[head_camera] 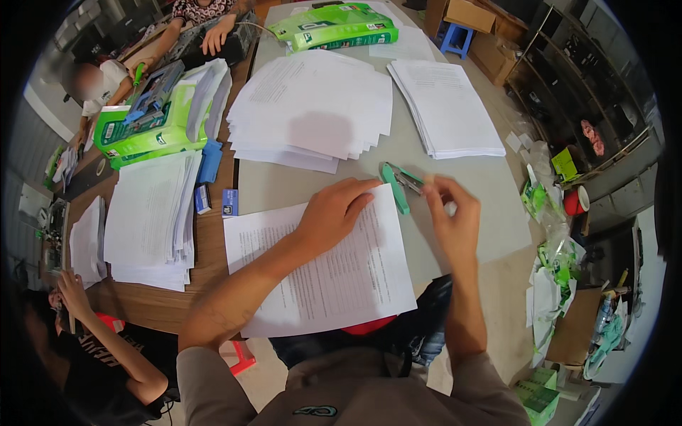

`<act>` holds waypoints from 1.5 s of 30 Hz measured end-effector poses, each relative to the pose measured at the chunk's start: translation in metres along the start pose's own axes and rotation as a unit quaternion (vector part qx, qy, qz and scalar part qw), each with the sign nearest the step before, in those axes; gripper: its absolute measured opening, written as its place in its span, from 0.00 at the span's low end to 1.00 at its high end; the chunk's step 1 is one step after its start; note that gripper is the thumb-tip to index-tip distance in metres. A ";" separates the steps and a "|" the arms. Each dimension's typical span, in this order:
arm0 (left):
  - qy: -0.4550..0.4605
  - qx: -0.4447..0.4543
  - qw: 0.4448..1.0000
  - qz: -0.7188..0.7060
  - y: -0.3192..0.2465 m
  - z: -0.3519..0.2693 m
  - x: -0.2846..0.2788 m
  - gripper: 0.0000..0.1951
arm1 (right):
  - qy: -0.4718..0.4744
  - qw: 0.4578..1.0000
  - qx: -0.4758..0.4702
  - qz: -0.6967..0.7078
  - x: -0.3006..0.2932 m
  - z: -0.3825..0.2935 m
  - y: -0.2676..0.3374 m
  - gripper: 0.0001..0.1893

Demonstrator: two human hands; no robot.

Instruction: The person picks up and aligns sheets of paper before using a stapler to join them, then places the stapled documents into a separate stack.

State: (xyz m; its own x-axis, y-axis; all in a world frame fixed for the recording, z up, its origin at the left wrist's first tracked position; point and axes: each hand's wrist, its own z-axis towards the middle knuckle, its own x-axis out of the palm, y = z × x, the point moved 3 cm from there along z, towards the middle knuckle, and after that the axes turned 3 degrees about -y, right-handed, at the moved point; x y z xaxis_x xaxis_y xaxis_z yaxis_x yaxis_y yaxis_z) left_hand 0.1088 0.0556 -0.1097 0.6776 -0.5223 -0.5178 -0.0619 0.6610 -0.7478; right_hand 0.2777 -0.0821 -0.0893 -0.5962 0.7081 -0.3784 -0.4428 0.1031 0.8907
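A printed sheet of paper (330, 287) lies before me at the table's near edge, overhanging it towards my lap. My left hand (335, 213) lies across its far edge, the thumb on top near the far right corner. Just past that corner is a green stapler (395, 189), its arms spread wide with the metal magazine between them. My right hand (453, 205) pinches the right-hand end of the stapler, slightly blurred. Something small and pale shows by its fingers, too unclear to name. Beyond the stapler a fanned stack of printed paper (314, 106) spreads over the grey tabletop.
A neater paper stack (453, 112) lies at far right, a green paper ream pack (335, 26) at the back. Left are small blue boxes (230, 201), another paper stack (149, 218) and opened ream packs (176, 117). Other people work left; a shelf rack (581, 80) stands right.
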 end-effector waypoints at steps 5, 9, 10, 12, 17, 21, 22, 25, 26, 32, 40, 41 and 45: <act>-0.004 -0.017 1.000 -0.005 0.005 -0.001 0.001 0.13 | 0.167 0.935 -0.093 -0.300 0.016 0.037 0.026 0.28; 0.017 -0.046 0.998 -0.046 0.003 0.000 -0.005 0.12 | 0.207 0.901 -0.146 -0.354 0.028 0.036 0.022 0.28; 0.016 -0.047 0.998 -0.049 0.004 0.001 -0.004 0.12 | 0.220 0.895 -0.122 -0.367 0.028 0.040 0.020 0.28; 0.006 -0.022 0.999 -0.026 0.005 -0.001 -0.005 0.09 | 0.237 0.890 -0.098 -0.377 0.030 0.051 0.013 0.28; 0.001 -0.032 0.999 -0.028 0.009 -0.002 -0.003 0.10 | 0.277 0.955 0.103 -0.037 0.029 0.083 -0.008 0.30; -0.019 -0.025 0.999 -0.043 0.009 -0.003 -0.003 0.10 | 0.220 0.914 0.238 0.246 0.037 0.071 -0.007 0.33; -0.016 -0.033 0.998 -0.046 0.010 -0.003 -0.003 0.10 | 0.194 0.907 0.247 0.279 0.039 0.069 -0.008 0.33; -0.004 -0.052 0.997 -0.053 0.014 -0.003 -0.001 0.10 | 0.208 0.911 0.239 0.265 0.044 0.066 -0.007 0.30; -0.009 -0.044 0.998 -0.048 0.014 -0.002 -0.001 0.10 | 0.221 0.913 0.230 0.256 0.045 0.066 -0.005 0.29; -0.007 -0.043 0.998 -0.034 0.015 -0.003 0.000 0.10 | 0.228 0.913 0.228 0.250 0.047 0.065 -0.009 0.28; -0.012 -0.040 0.999 -0.028 0.017 -0.003 0.000 0.11 | 0.217 0.919 0.217 0.248 0.048 0.065 -0.014 0.38; -0.012 -0.040 0.999 -0.028 0.017 -0.003 0.000 0.11 | 0.224 0.917 0.213 0.253 0.049 0.065 -0.013 0.39; -0.019 -0.029 0.999 -0.027 0.017 -0.003 0.001 0.11 | 0.220 0.917 0.199 0.266 0.049 0.064 -0.017 0.38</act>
State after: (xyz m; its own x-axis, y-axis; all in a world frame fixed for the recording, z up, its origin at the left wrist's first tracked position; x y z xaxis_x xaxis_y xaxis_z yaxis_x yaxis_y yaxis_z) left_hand 0.1059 0.0649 -0.1244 0.7077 -0.5351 -0.4613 -0.0666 0.5995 -0.7976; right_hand 0.2990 -0.0043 -0.1062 -0.9086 0.3898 0.1499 0.2166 0.1329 0.9672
